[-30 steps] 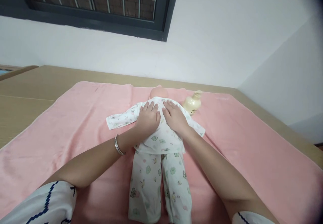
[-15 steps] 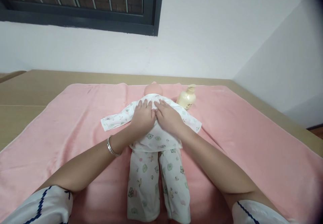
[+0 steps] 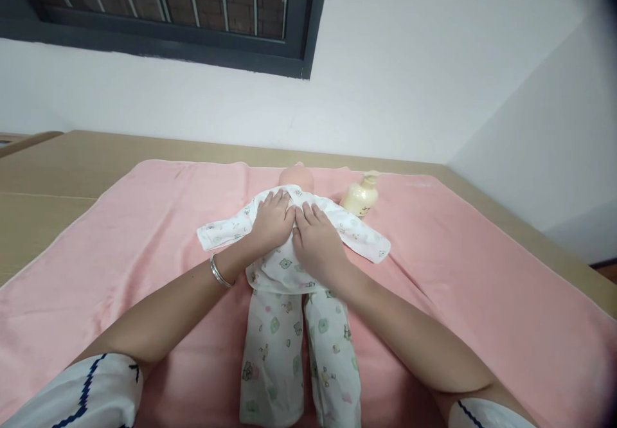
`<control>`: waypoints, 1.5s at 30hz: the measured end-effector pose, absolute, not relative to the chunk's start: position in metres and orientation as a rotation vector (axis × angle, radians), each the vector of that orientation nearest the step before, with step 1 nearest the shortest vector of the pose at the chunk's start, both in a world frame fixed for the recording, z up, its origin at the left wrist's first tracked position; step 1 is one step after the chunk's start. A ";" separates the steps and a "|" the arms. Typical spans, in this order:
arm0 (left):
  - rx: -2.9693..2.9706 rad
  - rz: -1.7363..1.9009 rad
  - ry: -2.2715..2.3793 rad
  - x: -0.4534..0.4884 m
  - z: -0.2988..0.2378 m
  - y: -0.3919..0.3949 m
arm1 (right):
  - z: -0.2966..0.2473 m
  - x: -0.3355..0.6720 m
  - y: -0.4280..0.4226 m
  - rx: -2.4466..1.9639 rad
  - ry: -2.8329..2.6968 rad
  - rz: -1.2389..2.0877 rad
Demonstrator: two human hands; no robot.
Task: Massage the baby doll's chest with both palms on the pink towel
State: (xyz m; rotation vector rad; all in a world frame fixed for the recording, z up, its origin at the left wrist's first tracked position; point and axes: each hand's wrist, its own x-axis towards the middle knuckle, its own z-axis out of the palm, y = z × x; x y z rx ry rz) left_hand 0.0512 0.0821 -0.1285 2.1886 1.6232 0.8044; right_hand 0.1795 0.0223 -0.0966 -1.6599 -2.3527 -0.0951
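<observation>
A baby doll [image 3: 295, 176] lies stretched out in a white patterned top [image 3: 284, 272] and matching trousers [image 3: 272, 357]. Only the rounded head shows beyond the collar. My left hand [image 3: 272, 221] rests flat on the upper chest area of the top, fingers pointing toward the head, a silver bangle [image 3: 220, 270] on its wrist. Beside it my right hand [image 3: 318, 241] lies on the top too, its fingers stretched out and slightly lower. Neither hand grips anything. The doll's sleeves spread out to both sides.
A pink blanket [image 3: 164, 312] spreads under the doll on a wooden surface [image 3: 116, 148]. Right of the doll's head stands a cream pump bottle [image 3: 360, 196], slightly tilted in view. Behind are a white wall [image 3: 409, 81] and a dark-framed window [image 3: 193, 45].
My right hand has slid down the top a little toward me. My left hand stays nearly in place. The whole view has shifted slightly.
</observation>
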 end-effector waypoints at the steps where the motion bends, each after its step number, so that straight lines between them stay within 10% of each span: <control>1: 2.192 0.830 1.632 0.052 -0.131 0.082 | -0.097 0.180 0.023 -1.643 -2.357 -0.085; 20: 1.950 1.502 1.429 0.057 -0.149 0.064 | -0.098 0.203 0.053 -1.452 -2.159 0.135; 45: 1.926 1.393 1.507 0.057 -0.147 0.065 | -0.095 0.197 0.045 -1.684 -2.313 0.107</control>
